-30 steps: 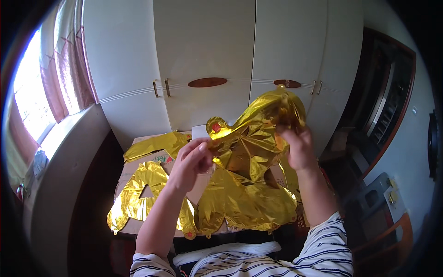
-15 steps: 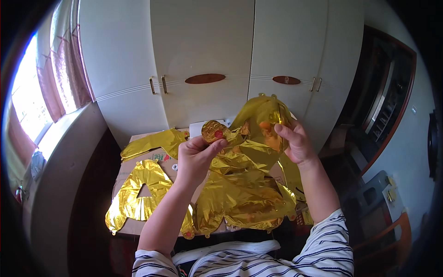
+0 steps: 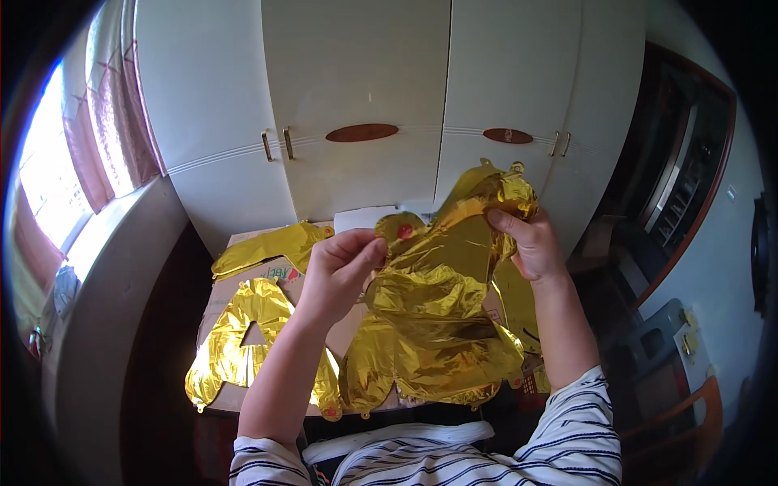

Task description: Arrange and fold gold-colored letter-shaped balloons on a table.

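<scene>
Head view: left fingers (image 3: 370, 253) and right fingers (image 3: 509, 223) tight on edges of gold foil balloon (image 3: 458, 249), open air before wardrobe (image 3: 356, 73).

White shirt sleeves (image 3: 574, 423), short, dark-striped

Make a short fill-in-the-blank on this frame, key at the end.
1. The left hand and right hand hold crumpled gold foil bearing a round spot coloured ____.
2. The flat foil piece left of the left forearm has a hole shaped like a ____.
3. The sleeves are white with dark ____.

Missing words: red; triangle; stripes.
</scene>
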The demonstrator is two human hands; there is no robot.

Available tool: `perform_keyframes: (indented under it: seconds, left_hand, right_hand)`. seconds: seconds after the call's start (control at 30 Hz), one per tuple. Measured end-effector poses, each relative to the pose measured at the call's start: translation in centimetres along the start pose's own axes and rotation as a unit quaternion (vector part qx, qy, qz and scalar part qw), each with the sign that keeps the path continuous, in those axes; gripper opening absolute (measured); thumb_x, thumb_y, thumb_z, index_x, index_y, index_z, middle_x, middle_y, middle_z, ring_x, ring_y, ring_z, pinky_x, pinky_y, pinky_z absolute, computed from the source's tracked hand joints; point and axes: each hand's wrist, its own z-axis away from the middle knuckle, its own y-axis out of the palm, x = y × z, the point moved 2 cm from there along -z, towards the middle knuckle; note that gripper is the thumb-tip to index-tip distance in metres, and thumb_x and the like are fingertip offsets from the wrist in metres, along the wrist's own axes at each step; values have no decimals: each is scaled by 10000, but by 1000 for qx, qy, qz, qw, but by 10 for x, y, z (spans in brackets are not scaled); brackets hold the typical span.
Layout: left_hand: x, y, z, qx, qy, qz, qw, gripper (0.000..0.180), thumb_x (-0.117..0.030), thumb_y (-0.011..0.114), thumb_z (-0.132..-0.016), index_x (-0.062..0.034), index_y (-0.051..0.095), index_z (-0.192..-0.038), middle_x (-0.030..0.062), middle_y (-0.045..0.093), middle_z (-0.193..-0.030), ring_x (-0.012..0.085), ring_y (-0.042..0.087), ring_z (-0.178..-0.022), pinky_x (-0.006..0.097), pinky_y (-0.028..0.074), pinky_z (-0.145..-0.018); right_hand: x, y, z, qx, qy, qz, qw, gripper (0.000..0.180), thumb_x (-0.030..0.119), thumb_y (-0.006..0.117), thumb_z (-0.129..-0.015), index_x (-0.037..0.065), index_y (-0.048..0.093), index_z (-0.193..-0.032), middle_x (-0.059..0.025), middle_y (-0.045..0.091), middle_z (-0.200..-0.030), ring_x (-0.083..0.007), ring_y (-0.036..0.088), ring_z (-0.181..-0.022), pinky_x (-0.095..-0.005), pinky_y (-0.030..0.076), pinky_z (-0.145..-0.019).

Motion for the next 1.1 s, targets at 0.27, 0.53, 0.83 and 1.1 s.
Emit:
perform_keyframes:
  seconds: [0.27, 0.53, 0.83, 1.1]
  left_hand:
    - [11, -9, -7, -38, 10, 14, 999, 249, -190, 704, -931, 10, 667, -1074, 42, 704, -893, 42, 608, -751, 200, 479, -679]
    - [71, -18, 9, 7, -123, 221, 967, 609, -505, 536, -967, -41, 493, -1359, 59, 623, -1142, 159, 585, -961, 334, 456, -829]
    - [174, 10, 76, 45, -502, 466, 728, 920, -780, 266, -904, 50, 581, -1145, 198, 649, -1052, 320, 637, -927, 424, 505, -851]
    - [177, 30, 24, 144, -353, 510, 771, 877, -759, 343, -908, -58, 454, -1425, 208, 507, -1411, 349, 516, -1288, 539, 437, -1038]
  right_hand:
    - [1, 0, -8, 22, -4, 21, 1000, 268, 87, 734, -874, -14, 665, -1114, -76, 703, -1065, -164, 655, -957, -302, 519, -862]
    - [-13, 5, -47, 3, 18, 19, 1000, 309, 150, 740, -882, -22, 672, -1129, -88, 703, -1079, -167, 662, -953, -308, 526, -860]
    - [-3, 3, -75, 124, -12, -46, 991, 300, 90, 741, -851, 19, 648, -1127, -41, 695, -1017, -130, 639, -915, -297, 507, -839]
    - [6, 27, 18, 424, -23, -140, 894, 211, 267, 667, -928, 60, 701, -914, -111, 705, -857, -209, 664, -807, -392, 424, -905]
